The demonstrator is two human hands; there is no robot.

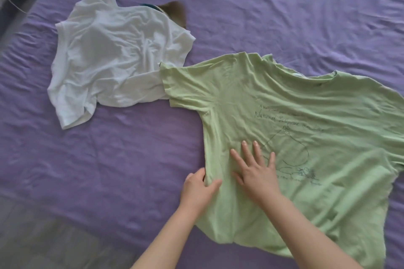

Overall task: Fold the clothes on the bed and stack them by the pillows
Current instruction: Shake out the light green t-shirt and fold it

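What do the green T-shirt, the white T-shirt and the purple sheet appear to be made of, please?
Green T-shirt: soft, thin knit, probably cotton jersey; matte, drapes in shallow ripples, dark printed lettering.
White T-shirt: similar light knit, likely cotton; matte, finely crumpled, ribbed-looking sleeve hems.
Purple sheet: probably woven cotton or a blend; matte with a faint sheen, sharp small creases.

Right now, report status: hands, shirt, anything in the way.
Left hand pinching the green shirt side edge; right hand pressed flat on it. Shirt spread out, not folded. Its sleeve overlaps the white shirt.
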